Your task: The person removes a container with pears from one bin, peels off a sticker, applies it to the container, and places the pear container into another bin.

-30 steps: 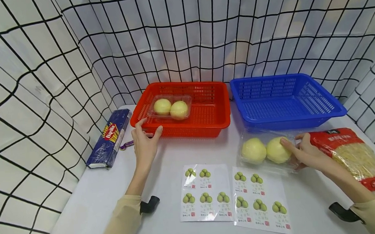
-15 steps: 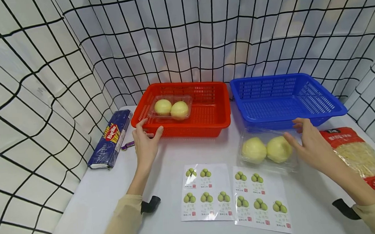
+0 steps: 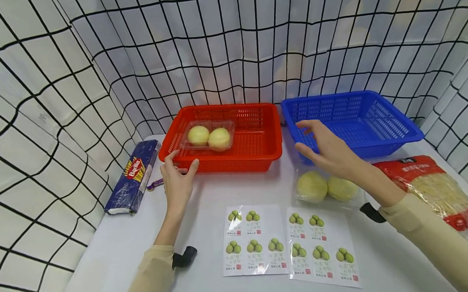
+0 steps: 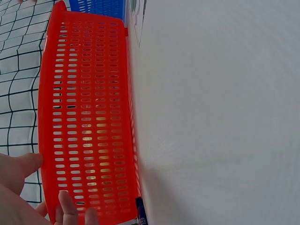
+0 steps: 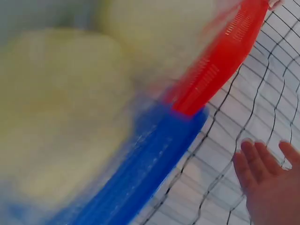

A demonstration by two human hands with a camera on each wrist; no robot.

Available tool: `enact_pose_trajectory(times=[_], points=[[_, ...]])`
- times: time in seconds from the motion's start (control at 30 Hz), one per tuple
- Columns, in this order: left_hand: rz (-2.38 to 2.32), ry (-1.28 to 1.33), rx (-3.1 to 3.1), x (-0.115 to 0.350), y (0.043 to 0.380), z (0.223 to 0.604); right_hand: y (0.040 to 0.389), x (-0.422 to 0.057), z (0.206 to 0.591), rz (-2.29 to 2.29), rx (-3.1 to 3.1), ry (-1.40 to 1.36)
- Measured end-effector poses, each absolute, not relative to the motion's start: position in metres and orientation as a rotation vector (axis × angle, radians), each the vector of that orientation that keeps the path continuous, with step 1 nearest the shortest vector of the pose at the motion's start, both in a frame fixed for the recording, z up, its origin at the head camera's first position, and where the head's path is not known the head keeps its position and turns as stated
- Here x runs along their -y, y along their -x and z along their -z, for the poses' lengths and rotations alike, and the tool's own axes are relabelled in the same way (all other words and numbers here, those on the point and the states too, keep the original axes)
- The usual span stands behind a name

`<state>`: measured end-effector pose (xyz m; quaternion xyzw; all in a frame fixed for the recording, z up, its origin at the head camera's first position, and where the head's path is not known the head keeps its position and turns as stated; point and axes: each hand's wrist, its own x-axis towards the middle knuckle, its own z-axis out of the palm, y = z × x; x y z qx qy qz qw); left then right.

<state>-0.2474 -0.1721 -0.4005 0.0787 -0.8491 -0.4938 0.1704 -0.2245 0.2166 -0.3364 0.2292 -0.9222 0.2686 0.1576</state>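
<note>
On our white table (image 3: 205, 273), the blue basket (image 3: 379, 148) stands to the right and the red basket (image 3: 241, 163) to its left, just beside it. A red bag (image 3: 429, 187) of pale strips lies in front of the blue basket, towards its right. Nearer us lie the left sheet (image 3: 254, 241) and the right sheet (image 3: 322, 247), each with 5 fruit labels and a gap at its upper right. The Barilla box (image 3: 133, 176) lies left of the red basket. Then come 2 clear packs of 2 pale yellow fruits: the far pack (image 3: 208, 137) sits in the red basket's left part, the near pack (image 3: 312, 187) on the table before the blue basket.

The right hand (image 3: 332, 151) hangs above the near pack, its fingers loosely bent, thumb well apart, with hold of nothing. The left hand (image 3: 177, 180) is at the red basket's left front rim, fingers bent and thumb spread; we see nothing in its grip and cannot tell whether it touches the rim.

We judge the step in hand to be an unladen reach, with no hold yet made. The next move, we think, calls for placing the right fingers: wide and gentle for a pack, a fine pinch for a label. Smallest, a purple wrapped stick (image 3: 155, 184) lies between box and left hand.
</note>
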Motion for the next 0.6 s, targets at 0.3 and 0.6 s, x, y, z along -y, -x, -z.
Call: enact_pose_trajectory(times=[0.3, 0.6], points=[[1.407, -0.222, 2.42, 0.17, 0.247, 0.403, 0.294, -0.144, 0.304, -0.705, 2.794, -0.835], [1.397, -0.23, 2.419, 0.169, 0.248, 0.4, 0.358, -0.098, 0.308, -0.71, 2.908, -0.851]])
